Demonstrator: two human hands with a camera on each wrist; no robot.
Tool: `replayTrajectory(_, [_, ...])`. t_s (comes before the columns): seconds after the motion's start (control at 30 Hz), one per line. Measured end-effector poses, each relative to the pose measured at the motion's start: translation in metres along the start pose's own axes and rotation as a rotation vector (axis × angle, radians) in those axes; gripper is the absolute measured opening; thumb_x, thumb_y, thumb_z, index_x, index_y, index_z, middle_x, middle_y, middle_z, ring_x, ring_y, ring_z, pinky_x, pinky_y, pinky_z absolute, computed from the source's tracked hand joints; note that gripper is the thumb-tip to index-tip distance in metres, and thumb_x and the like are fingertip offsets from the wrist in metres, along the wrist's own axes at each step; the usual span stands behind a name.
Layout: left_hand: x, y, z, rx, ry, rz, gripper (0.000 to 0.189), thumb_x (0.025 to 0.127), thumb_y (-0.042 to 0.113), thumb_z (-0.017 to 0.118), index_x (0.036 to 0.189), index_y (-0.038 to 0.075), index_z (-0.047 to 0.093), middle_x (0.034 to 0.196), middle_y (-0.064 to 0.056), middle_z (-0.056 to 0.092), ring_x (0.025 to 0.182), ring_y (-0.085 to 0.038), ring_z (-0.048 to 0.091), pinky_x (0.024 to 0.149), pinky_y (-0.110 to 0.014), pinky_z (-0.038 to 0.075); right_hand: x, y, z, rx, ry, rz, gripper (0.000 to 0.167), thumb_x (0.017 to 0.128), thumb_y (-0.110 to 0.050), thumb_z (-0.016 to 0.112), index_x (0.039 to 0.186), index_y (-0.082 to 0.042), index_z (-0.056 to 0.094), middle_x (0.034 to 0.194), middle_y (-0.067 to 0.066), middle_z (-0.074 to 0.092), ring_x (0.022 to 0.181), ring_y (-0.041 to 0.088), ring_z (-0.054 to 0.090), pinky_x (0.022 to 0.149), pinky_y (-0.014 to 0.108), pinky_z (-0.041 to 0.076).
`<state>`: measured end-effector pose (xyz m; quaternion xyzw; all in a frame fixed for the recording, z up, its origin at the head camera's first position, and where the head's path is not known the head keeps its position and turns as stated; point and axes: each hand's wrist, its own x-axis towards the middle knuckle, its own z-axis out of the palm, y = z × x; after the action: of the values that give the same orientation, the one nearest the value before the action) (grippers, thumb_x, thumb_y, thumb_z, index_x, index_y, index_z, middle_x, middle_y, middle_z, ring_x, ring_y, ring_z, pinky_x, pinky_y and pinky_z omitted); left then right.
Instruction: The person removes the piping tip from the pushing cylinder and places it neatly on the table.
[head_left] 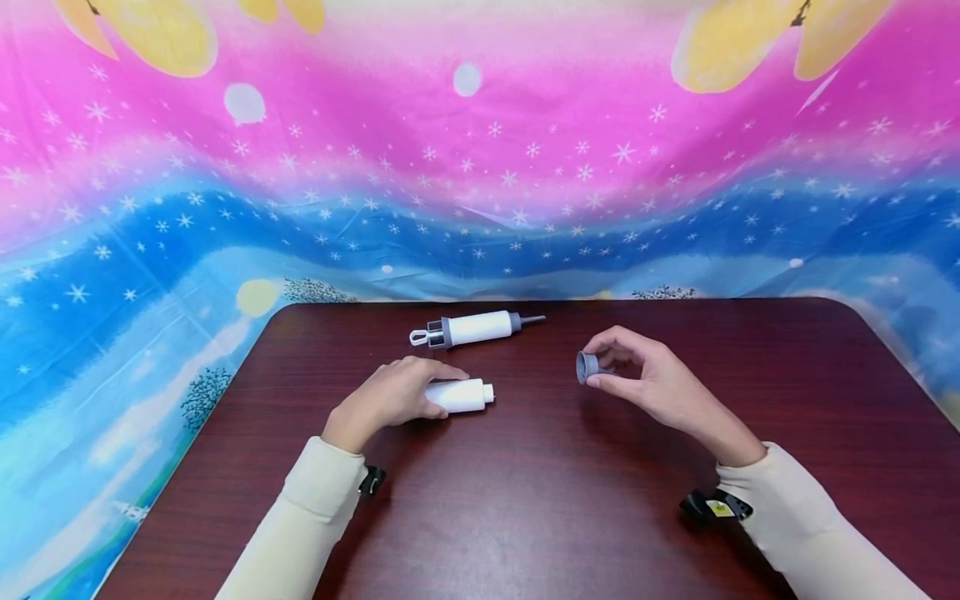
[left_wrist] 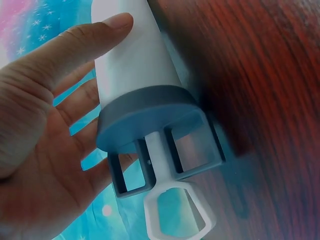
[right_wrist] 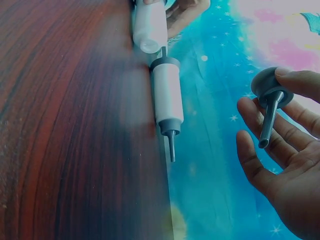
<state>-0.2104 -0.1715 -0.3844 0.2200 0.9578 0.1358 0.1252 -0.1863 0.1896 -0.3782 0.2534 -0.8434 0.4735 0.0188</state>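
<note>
ok so the left hand (head_left: 390, 397) has its fingers round the white tube (head_left: 459, 397), just this side of the second tube (head_left: 482, 327) on the surface (head_left: 480, 508), long axis sideways, narrow tip (head_left: 489, 392) facing roughly toward the grey nozzle (head_left: 591, 367) pinched in the right hand (head_left: 660, 387), clearly apart.

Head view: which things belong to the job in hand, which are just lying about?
In the job:
- white tube, held by the left hand
- loose grey nozzle, pinched by the right hand

Apparently just there:
- second tube, own nozzle fitted, unheld, lying on the table
- patterned cloth, backdrop
</note>
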Motion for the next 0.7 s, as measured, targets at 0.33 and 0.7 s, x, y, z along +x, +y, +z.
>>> replayTrajectory(0.33, [0.004,0.000,-0.001,-0.014,0.009,0.002,0.052,0.087,0.019,0.087,0.135,0.032,0.072,0.128,0.006,0.074,0.100,-0.017,0.065,0.088,-0.046,0.055,0.000,0.001,0.000,0.002,0.003,-0.011,0.029,0.093,-0.007,0.078,0.120,-0.011,0.068,0.101,0.004,0.071,0.089,0.009,0.068,0.077,0.022,0.055])
replayTrajectory(0.7, [0.013,-0.005,-0.002,0.014,0.035,0.016,0.051,0.088,0.019,0.086,0.135,0.034,0.072,0.126,0.005,0.074,0.101,-0.020,0.066,0.085,-0.046,0.056,-0.001,0.002,-0.002,-0.001,0.009,-0.011,0.028,0.093,-0.006,0.078,0.119,-0.011,0.068,0.101,0.004,0.071,0.089,0.009,0.068,0.079,0.024,0.056])
